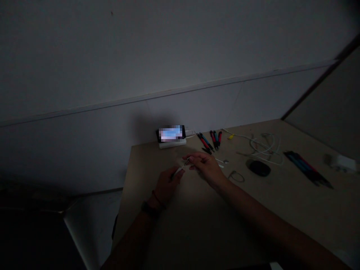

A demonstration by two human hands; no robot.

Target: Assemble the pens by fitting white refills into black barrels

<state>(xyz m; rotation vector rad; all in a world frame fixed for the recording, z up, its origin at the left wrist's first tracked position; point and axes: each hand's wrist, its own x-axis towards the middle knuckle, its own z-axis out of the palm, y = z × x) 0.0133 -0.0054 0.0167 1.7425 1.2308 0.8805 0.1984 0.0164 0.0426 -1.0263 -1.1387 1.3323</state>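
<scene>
Where the hands are meeting: above the counter (pixel 281 210), with the left hand (pixel 168 184) and right hand (pixel 205 167) nearly touching.
Held item: a slender pale rod (pixel 180 169) is bridging the hands; its kind is too dim to tell.
Fingers: left fingers (pixel 177 175) are curling around the lower end; right fingers (pixel 194 158) are seemingly pinching the upper end.
Long axis: is running diagonally, lower end pointing left toward the person, upper end pointing right and away.
Handling: is looking light, thin and fairly stiff, possibly slippery; a fingertip hold near either end is seeming safest.
Beyond the hands: a phone (pixel 171 133) is resting on a white power bank (pixel 172 144), with pens (pixel 209 141), a white cable (pixel 261 145) and a black mouse (pixel 259 168) lying alongside.
</scene>
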